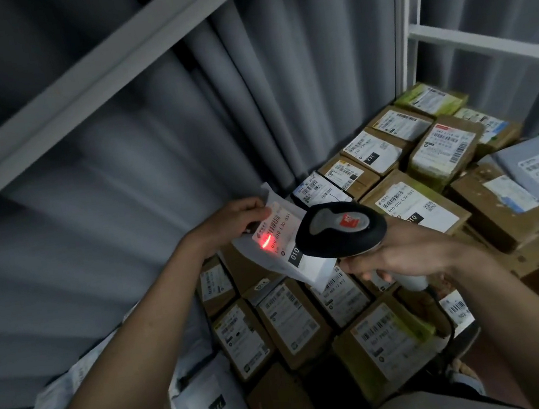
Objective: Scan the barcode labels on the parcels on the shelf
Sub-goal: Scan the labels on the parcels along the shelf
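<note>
Head view: left hand (230,224) pinches the upper edge of a white mailer bag (287,246), thumb and curled fingers closed on it, holding it tilted above the rows of parcels. Its barcode label (273,229) faces up, and a red scan line (266,241) falls across the lower end of the barcode. Right hand (403,252) is wrapped around the pale handle of a barcode scanner (342,229) (black head, grey top, red sticker), which points at the label from just beside the bag. Cardboard parcels (411,209) with white labels lie packed side by side on the shelf (478,39), whose white frame rises behind; grey curtain (153,150) hangs at the back.
</note>
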